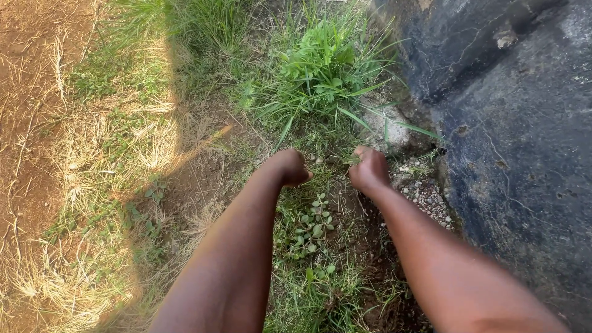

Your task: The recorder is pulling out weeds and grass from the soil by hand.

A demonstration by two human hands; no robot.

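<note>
Both my arms reach forward and down over a patch of grass and weeds. My left hand (290, 167) is curled into a fist low over the ground; I cannot see anything in it. My right hand (369, 169) is closed around a few green grass blades at their base, close to the foot of a dark wall. A tall clump of green grass and leafy weeds (325, 69) grows just beyond both hands. A small round-leaved weed (310, 224) lies between my forearms.
A dark, cracked wall (512, 123) runs along the right side. Small pale gravel (427, 198) lies at its foot. Dry yellow grass (111, 185) and bare brown soil (28, 92) spread to the left.
</note>
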